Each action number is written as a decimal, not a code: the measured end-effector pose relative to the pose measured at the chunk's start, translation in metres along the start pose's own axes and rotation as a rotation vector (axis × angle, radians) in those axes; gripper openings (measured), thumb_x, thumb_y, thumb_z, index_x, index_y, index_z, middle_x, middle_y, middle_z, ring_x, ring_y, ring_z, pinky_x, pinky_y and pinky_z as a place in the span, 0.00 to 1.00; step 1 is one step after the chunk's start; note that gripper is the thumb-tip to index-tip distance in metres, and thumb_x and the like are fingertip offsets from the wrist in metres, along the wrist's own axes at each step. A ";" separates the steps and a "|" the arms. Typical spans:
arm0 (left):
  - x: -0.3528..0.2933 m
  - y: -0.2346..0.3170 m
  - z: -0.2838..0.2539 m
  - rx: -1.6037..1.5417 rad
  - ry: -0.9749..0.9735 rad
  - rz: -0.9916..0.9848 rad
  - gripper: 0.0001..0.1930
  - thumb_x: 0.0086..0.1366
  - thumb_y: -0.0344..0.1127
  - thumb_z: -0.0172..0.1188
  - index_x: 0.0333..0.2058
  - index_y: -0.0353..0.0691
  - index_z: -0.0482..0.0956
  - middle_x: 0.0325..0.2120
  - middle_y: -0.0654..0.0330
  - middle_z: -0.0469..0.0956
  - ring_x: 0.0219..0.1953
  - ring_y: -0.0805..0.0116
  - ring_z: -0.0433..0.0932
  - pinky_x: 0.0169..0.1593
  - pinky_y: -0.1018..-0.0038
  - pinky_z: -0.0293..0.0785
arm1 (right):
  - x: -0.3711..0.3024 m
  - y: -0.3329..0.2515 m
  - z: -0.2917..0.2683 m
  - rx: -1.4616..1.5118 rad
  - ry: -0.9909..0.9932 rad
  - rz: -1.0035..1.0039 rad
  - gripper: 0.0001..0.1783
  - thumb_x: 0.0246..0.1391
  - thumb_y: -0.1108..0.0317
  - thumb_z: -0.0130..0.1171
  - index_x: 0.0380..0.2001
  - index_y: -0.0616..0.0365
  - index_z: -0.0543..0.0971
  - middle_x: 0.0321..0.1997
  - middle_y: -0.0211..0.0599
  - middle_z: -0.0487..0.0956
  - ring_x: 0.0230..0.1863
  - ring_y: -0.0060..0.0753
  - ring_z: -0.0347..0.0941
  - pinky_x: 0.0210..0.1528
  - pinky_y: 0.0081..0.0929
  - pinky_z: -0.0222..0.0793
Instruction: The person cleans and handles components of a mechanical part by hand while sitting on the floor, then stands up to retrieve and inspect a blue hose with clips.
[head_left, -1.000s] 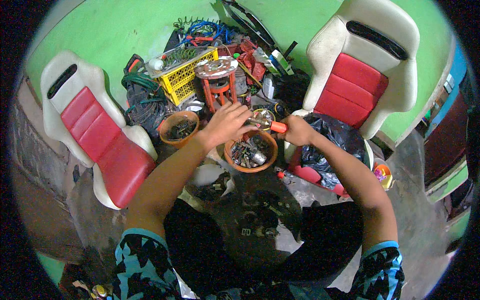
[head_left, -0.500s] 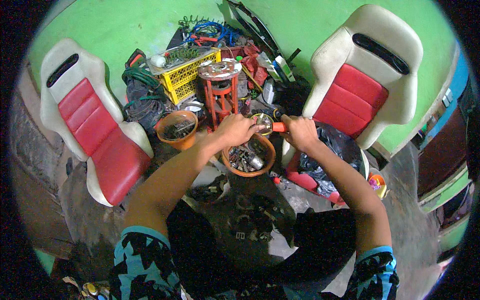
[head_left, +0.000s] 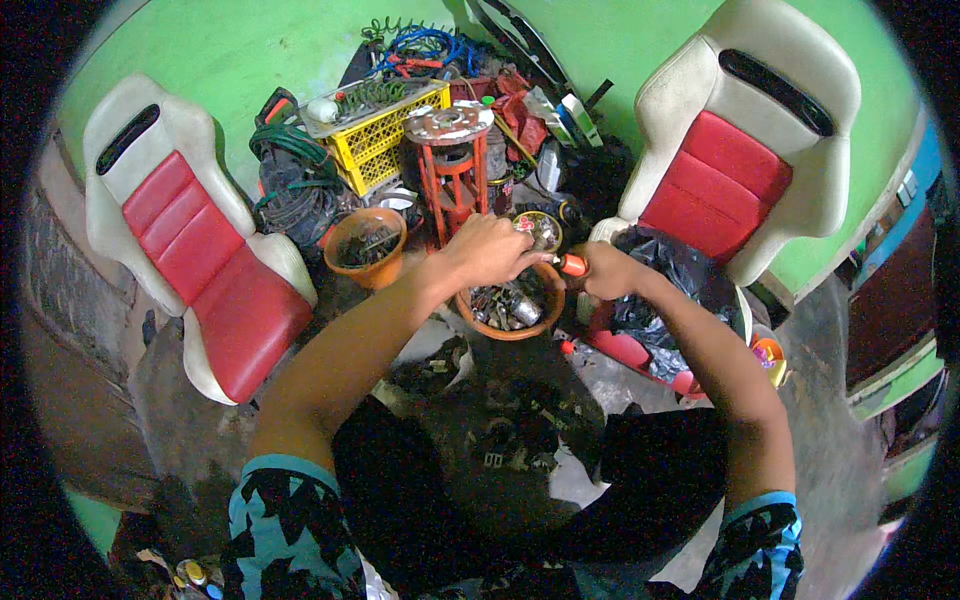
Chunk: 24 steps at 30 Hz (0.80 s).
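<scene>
Right hand [head_left: 612,271]: wrapped around an orange handle [head_left: 573,264].
Left hand [head_left: 490,250]: just beside it; I can't make out its grip.
Orange bowl [head_left: 513,334]: below them, holding metal parts [head_left: 522,310].

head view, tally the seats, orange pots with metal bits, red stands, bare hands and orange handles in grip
Seats: 2
Orange pots: 2
Red stand: 1
Hands: 2
Orange handle: 1
Total: 8

2 hands [head_left: 488,250], 2 seats [head_left: 720,170] and at least 2 tubs [head_left: 368,275] show.
</scene>
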<state>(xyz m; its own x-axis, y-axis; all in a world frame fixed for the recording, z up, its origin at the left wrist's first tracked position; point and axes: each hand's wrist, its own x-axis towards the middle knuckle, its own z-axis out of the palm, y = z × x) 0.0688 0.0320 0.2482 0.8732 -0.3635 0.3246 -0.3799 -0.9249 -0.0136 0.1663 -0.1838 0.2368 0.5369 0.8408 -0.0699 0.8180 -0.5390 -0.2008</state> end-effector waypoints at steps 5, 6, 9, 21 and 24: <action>-0.002 -0.023 0.029 -0.490 -0.059 -0.262 0.28 0.66 0.59 0.51 0.21 0.39 0.81 0.16 0.48 0.77 0.23 0.48 0.80 0.31 0.54 0.76 | 0.010 -0.014 0.014 -0.361 0.312 0.150 0.19 0.47 0.62 0.62 0.44 0.52 0.76 0.32 0.50 0.80 0.38 0.50 0.79 0.44 0.48 0.74; -0.001 -0.021 0.022 -0.601 -0.092 -0.256 0.30 0.65 0.60 0.52 0.19 0.38 0.80 0.15 0.49 0.77 0.22 0.48 0.80 0.31 0.55 0.76 | 0.011 -0.010 0.015 -0.381 0.297 0.141 0.22 0.47 0.62 0.62 0.48 0.52 0.75 0.33 0.49 0.81 0.38 0.51 0.79 0.42 0.45 0.75; -0.005 -0.015 0.014 -0.092 0.062 -0.022 0.30 0.65 0.60 0.52 0.20 0.38 0.80 0.14 0.51 0.76 0.21 0.49 0.80 0.28 0.56 0.76 | -0.002 0.001 0.016 -0.076 0.151 -0.084 0.21 0.49 0.63 0.62 0.48 0.54 0.75 0.34 0.48 0.82 0.37 0.47 0.80 0.38 0.40 0.75; 0.007 0.002 0.035 -0.569 -0.077 -0.267 0.29 0.68 0.57 0.49 0.28 0.33 0.81 0.22 0.39 0.77 0.29 0.40 0.79 0.37 0.55 0.74 | -0.005 -0.010 0.006 -0.383 0.210 0.115 0.13 0.54 0.58 0.57 0.38 0.53 0.79 0.33 0.46 0.83 0.39 0.49 0.81 0.42 0.45 0.76; 0.007 0.010 0.013 -0.157 -0.077 -0.131 0.27 0.67 0.57 0.50 0.30 0.36 0.81 0.21 0.44 0.79 0.28 0.44 0.81 0.35 0.54 0.76 | -0.009 0.003 0.008 -0.069 0.115 0.008 0.19 0.54 0.51 0.58 0.40 0.55 0.80 0.35 0.49 0.82 0.41 0.52 0.80 0.45 0.46 0.75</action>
<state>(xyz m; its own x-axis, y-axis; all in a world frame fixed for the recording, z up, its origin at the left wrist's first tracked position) 0.0749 0.0191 0.2381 0.9366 -0.2544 0.2411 -0.2995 -0.9382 0.1736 0.1627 -0.1929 0.2293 0.5601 0.8273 0.0422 0.8239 -0.5510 -0.1326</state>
